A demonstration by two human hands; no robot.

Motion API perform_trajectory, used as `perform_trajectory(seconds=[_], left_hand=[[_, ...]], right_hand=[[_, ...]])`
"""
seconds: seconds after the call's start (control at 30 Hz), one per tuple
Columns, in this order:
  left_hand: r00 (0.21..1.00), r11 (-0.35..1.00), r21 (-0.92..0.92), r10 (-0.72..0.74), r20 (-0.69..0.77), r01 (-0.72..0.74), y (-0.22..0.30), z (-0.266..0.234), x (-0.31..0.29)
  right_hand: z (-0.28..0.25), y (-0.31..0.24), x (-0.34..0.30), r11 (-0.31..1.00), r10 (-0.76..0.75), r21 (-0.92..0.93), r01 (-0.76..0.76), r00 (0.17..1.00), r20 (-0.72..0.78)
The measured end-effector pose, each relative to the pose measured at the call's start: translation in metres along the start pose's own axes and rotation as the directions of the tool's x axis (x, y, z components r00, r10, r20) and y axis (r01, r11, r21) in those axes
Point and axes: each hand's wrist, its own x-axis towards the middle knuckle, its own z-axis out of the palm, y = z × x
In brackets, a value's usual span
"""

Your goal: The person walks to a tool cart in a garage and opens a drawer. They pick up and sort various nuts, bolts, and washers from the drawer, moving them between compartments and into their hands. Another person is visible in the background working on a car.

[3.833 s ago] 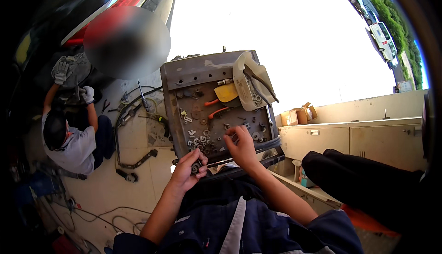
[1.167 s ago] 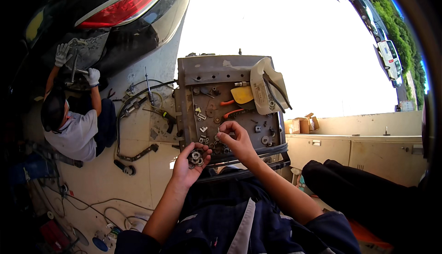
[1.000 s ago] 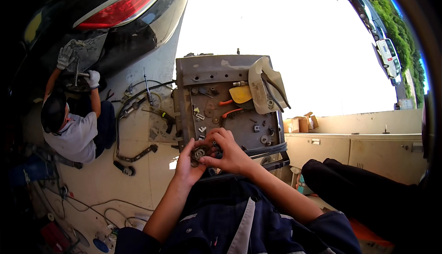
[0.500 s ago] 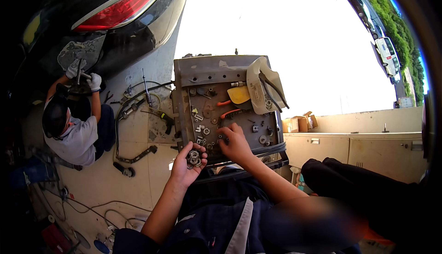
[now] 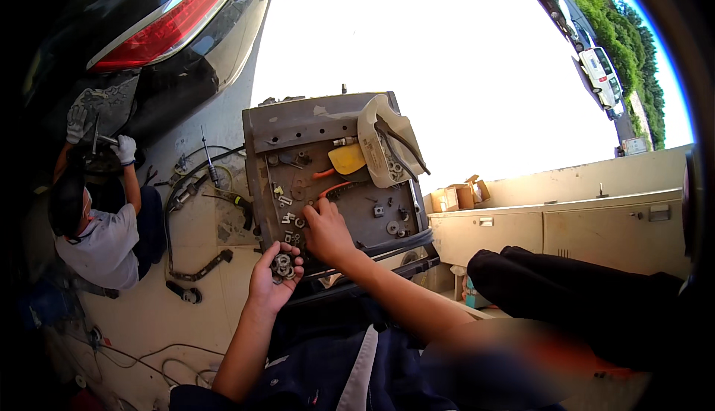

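My left hand [image 5: 274, 273] is cupped palm up at the near left edge of a dark metal tool tray [image 5: 268, 129], closed around a small heap of metal nuts [image 5: 283, 266]. Just right of it, my right hand [image 5: 328, 234] reaches down into the tray with its fingers bent together. What those fingertips hold, if anything, is hidden. Loose nuts and small metal fittings [image 5: 286, 218] lie beside them. Farther in are pliers with orange handles [image 5: 337, 189], a yellow scraper-like piece [image 5: 347, 160] and flat washers [image 5: 299, 193].
A cut-open pale plastic container [image 5: 382, 159] holding nuts and a dark hose stands at the tray's far right. Left, a co-worker [image 5: 104, 228] in gloves crouches by a dark car [image 5: 179, 53]. Hoses and air tools [image 5: 214, 172] lie on the floor. Cabinets [image 5: 488, 232] stand right.
The whole view has shifted, so the scene sits farther left. Relative to the tray, my right hand has moved left, nearer the loose nuts. My left hand still holds its heap.
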Motion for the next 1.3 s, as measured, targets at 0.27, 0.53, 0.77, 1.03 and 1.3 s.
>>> perform_trajectory(seconds=[0.27,0.53,0.77,1.03,1.3], left_hand=[[1.0,0.999,0.033,0.001,0.0,-0.001,0.0,0.003,0.0],[1.0,1.0,0.028,0.014,-0.021,-0.013,-0.003,0.002,-0.001],[1.0,0.998,0.058,0.011,-0.019,-0.01,-0.004,0.005,0.002],[0.998,0.999,-0.036,0.006,0.057,-0.004,-0.01,0.018,0.013],[0.988,0.996,-0.074,-0.03,0.154,0.042,0.013,-0.003,0.003]], right_hand=[[0.005,-0.004,-0.001,1.0,0.024,-0.019,-0.024,1.0,-0.016],[0.0,0.007,-0.012,0.993,-0.039,0.11,0.047,0.996,-0.076],[-0.036,-0.011,-0.017,0.951,-0.107,0.278,0.136,0.987,-0.119],[-0.052,-0.025,-0.027,0.83,-0.091,0.541,0.136,0.99,-0.11],[-0.052,0.031,-0.048,1.0,-0.02,0.021,0.015,0.964,0.264]])
